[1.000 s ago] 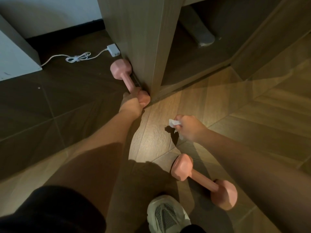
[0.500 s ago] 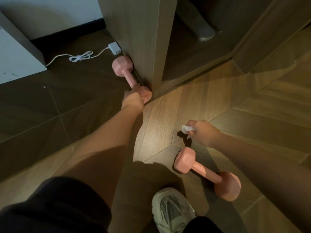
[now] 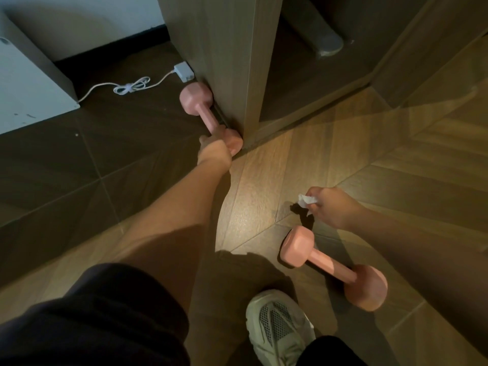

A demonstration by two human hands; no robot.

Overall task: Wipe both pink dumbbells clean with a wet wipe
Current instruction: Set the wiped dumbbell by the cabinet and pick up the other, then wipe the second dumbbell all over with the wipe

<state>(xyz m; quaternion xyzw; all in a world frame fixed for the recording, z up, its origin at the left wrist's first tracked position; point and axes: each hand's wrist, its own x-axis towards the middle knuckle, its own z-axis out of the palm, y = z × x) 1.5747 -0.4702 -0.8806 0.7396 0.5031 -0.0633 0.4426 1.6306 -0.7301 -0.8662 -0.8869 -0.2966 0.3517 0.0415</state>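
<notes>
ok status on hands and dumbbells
Left hand grips far dumbbell beside cabinet. Right hand pinches wet wipe. Near dumbbell lies free on floor.

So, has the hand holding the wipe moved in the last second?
Yes. The right hand, pinching the wet wipe, has shifted rightward, away from the wooden cabinet corner.

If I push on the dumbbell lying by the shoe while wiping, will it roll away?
The dumbbell near the shoe has heads that look flat-sided, so it probably rocks rather than rolls off. Its thick heads suggest weight; a light stroke likely won't shift it. Its smooth skin on the wooden floor might slide if pushed hard.
</notes>
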